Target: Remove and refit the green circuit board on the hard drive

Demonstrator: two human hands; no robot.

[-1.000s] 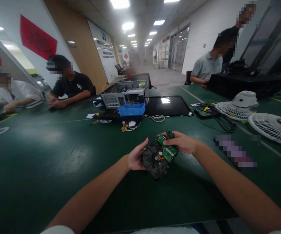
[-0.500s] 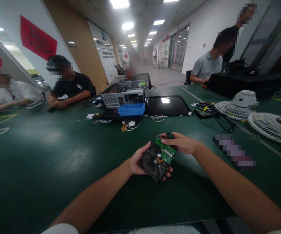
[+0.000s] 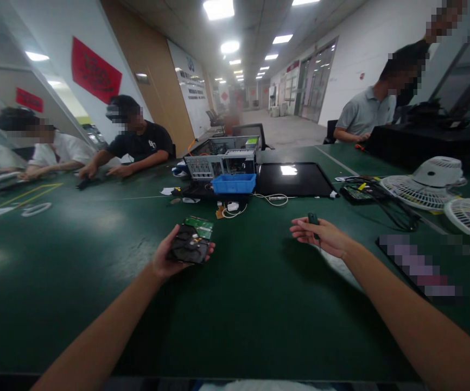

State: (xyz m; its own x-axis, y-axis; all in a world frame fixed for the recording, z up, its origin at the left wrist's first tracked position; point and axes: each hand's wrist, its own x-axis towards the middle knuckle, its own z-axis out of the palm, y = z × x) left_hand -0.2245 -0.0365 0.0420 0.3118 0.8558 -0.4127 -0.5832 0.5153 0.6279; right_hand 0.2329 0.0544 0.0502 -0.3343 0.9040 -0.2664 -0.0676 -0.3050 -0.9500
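Note:
My left hand (image 3: 165, 258) grips a black hard drive (image 3: 190, 243) with a green circuit board on its far end, held a little above the green table (image 3: 235, 304). The fingers wrap under and round the drive. My right hand (image 3: 320, 236) is off to the right, apart from the drive, with its fingers closed round a small dark-handled screwdriver (image 3: 313, 219). The screwdriver's handle sticks up above the fingers and its thin shaft points down past the hand.
An open computer case (image 3: 221, 156) and a blue bin (image 3: 233, 183) stand further back, with a black panel (image 3: 294, 180) and white cables beside them. Two white fan grilles (image 3: 422, 187) lie at the right. Several people sit around the table.
My left hand carried the hard drive to the left, away from my right hand. The right hand came off the drive and still holds the screwdriver. The camera view turned leftward.

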